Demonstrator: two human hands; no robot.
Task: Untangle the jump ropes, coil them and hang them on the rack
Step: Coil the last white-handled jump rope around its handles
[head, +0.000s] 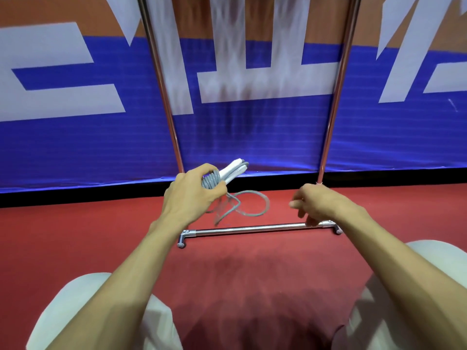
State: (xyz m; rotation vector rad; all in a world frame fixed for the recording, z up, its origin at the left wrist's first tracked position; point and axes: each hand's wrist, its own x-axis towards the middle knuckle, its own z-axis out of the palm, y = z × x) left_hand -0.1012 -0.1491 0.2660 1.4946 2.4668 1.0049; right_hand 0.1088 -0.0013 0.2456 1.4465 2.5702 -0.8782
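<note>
Two white handles (235, 170) stuck out of the left hand (192, 190) side by side. Their long axis ran from lower left to upper right, and the free ends pointed up toward the banner (75, 137), close to the left upright (161, 79) of the rack (252, 228). The fingers and thumb of that hand were clenched round the grey rope (211, 181), which sat as several tight turns in the grip at the base of the handles. Below the hand a loose loop (252, 203) of the same rope hung over the red floor (240, 274), between the rack's uprights and beyond its base bar. It was blurred, so I could not tell whether it touched the floor.

The right hand (318, 203) was well apart from the rope, in front of the right upright. Its fingers were loosely curled and held nothing, though their tips were blurred.

Judging by the hanging loop, the coiling was not finished. To do it well, the right hand should probably catch the loop near its lowest point and feed it up under light tension. Each new turn should lie flat against the last, not cross it. The left grip ought to stay firm on the turns already made, or they may spring apart. Keeping the handles parallel and pointing one way should leave a neat bundle. Nothing showed where on the rack it would hang, because the top of the rack was out of view.
</note>
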